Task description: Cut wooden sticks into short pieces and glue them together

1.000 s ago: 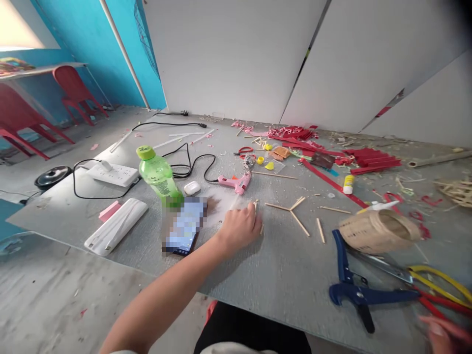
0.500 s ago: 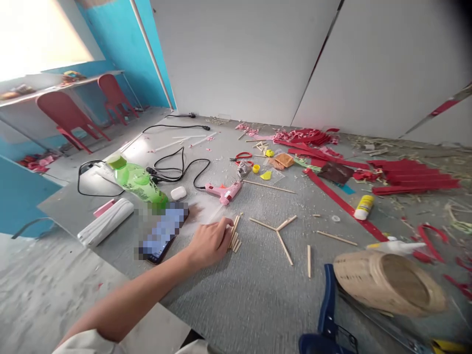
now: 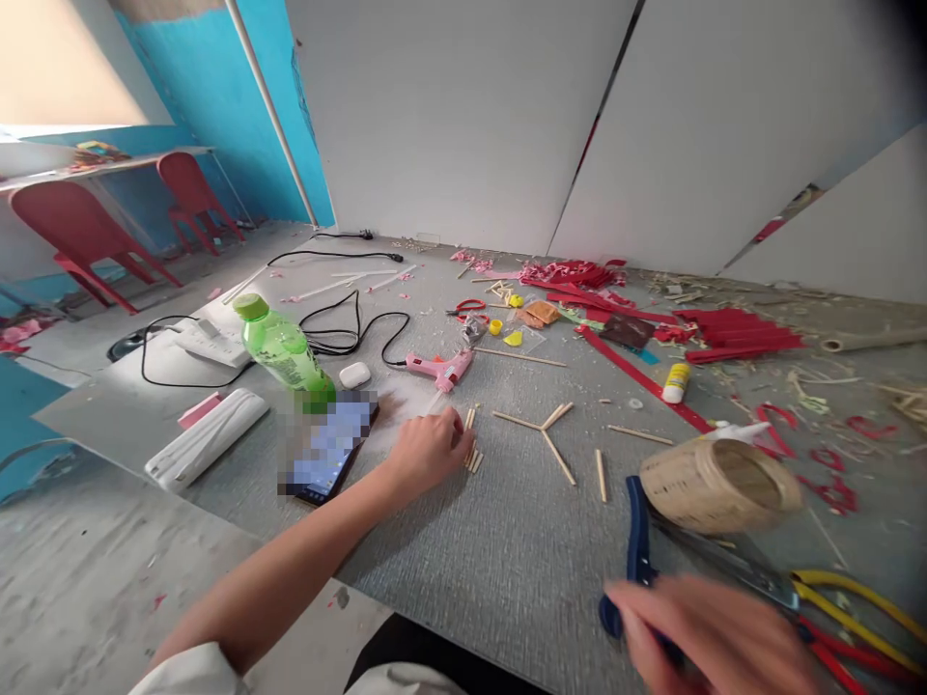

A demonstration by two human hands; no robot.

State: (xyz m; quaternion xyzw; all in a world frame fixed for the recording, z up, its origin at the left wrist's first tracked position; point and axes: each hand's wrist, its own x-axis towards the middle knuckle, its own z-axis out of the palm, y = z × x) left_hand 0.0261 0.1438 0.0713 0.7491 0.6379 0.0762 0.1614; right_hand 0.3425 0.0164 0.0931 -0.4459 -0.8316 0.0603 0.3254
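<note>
My left hand rests on the grey table with its fingers curled and closed. Its fingertips are against a small bunch of short wooden sticks; whatever they pinch is hidden. Beside the bunch, several sticks lie in a Y shape, and a loose stick is to their right. Low on the right, my right hand is smeared by motion above a blue-handled tool, so its grip cannot be made out. A pale wooden cup-like container lies on its side close behind that hand.
A pink glue gun with a black cable, a green bottle, a phone and a white case stand around my left hand. Pliers, a glue stick and red strips are on the right.
My right hand has come into view at the lower right, over the blue-handled tool. The view has shifted slightly. My left hand stays by the stick bunch.
</note>
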